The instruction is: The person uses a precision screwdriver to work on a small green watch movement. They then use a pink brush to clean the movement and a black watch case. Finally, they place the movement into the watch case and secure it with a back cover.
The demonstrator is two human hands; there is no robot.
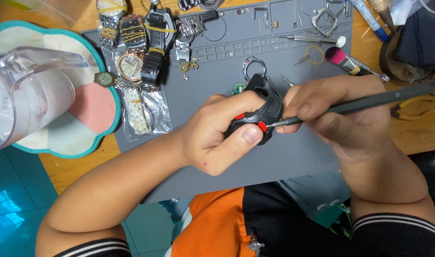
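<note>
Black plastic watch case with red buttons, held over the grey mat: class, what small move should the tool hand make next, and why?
Probably a slow, steady turn of the thin grey screwdriver. Its tip already meets the black plastic watch case with red buttons beside a red button, the left hand clamps the case firmly, and the right hand pinches the shaft near its tip.

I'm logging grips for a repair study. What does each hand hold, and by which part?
Left hand grips the black watch case around its body, thumb near a red button. Right hand pinches the dark screwdriver low on its shaft.
</note>
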